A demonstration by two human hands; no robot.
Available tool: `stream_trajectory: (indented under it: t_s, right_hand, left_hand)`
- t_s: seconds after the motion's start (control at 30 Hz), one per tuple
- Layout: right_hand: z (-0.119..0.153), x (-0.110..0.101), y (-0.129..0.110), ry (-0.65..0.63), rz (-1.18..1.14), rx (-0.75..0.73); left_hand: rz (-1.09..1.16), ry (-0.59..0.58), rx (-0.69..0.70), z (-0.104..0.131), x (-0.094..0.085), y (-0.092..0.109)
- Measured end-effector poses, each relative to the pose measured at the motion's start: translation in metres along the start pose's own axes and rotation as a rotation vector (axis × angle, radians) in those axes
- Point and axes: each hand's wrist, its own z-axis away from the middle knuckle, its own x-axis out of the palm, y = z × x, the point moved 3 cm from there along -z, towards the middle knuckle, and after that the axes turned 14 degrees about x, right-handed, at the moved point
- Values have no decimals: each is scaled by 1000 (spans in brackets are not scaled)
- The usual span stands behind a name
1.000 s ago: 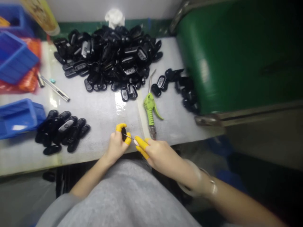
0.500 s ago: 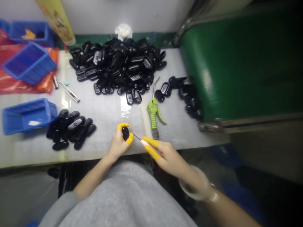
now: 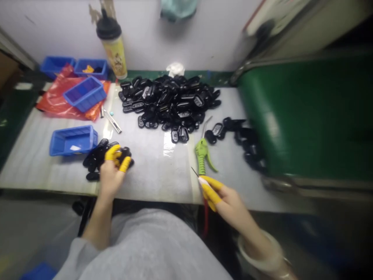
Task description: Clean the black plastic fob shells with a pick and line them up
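Note:
My left hand [image 3: 112, 171], with yellow finger cots on its fingertips, is over the small pile of black key-fob-like pieces [image 3: 93, 160] at the left. Its thumb and fingers are apart, and the pieces beneath are partly covered by them. Near the front edge, my right hand [image 3: 223, 196] pinches a thin pointed tool [image 3: 195, 171] with a pale grip; its dark tip points up and left. Just beyond those fingers lies a green air blow gun [image 3: 201, 155]. A large heap of similar black pieces [image 3: 169, 103] covers the back middle of the table.
Blue bins [image 3: 72, 140] stand at the left, one resting on a red plastic bag [image 3: 55, 101]. A box cutter [image 3: 112, 121] lies beside them. At the back is a lidded cup [image 3: 115, 50]. More black pieces [image 3: 252, 146] lie against the green surface [image 3: 309, 124] at right.
My left hand has moved from the middle of the table to the small left pile, its fingers now apart. My right hand keeps the tool, away from the left. The view has tilted upward.

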Motion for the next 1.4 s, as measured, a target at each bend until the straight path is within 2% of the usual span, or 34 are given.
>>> stream_trajectory:
  t_s: [0.07, 0.17, 0.27, 0.33, 0.47, 0.53, 0.6, 0.73, 0.9, 1.03, 1.17, 1.23, 1.3, 1.4]
  right_hand:
    - [-4, -1, 1, -9, -43, 33]
    - [-12, -4, -1, -9, -107, 38]
    - [-22, -12, -6, 47, -84, 0]
    - [-31, -26, -8, 212, 64, -19]
    - [-46, -66, -6, 663, 632, 119]
    - [-54, -84, -5, 802, 847, 188]
    - [-62, -97, -5, 864, 939, 250]
    - [-77, -111, -11, 860, 901, 377]
    - [-82, -116, -19, 832, 827, 440]
    - [-86, -118, -17, 805, 818, 446]
    - [-82, -117, -18, 836, 790, 430]
    - [-73, -110, -23, 844, 717, 390]
    - [-60, -93, -30, 782, 564, 278]
    - [-37, -45, -38, 498, 258, 68]
  left_hand:
    - [-106, 99, -40, -10, -25, -16]
    - [-201, 26, -105, -20, -42, -33]
    - [-433, 8, 60, -26, -49, -33]
    - [-538, 21, 172, -27, -52, -28]
    - [-540, 2, 194, -21, -52, -18]
    - [-558, 22, 234, -17, -49, -9]
    - [-560, 81, 325, -12, -42, 3]
    - [-483, 166, 534, -1, -12, 26]
    - [-318, 14, 684, 20, 34, 44]
    - [-169, -133, 685, 34, 60, 51]
    - [-45, -264, 609, 40, 73, 52]
    - [37, -304, 558, 42, 77, 52]
    - [156, -375, 498, 46, 83, 54]
    - [372, -560, 385, 55, 99, 57]
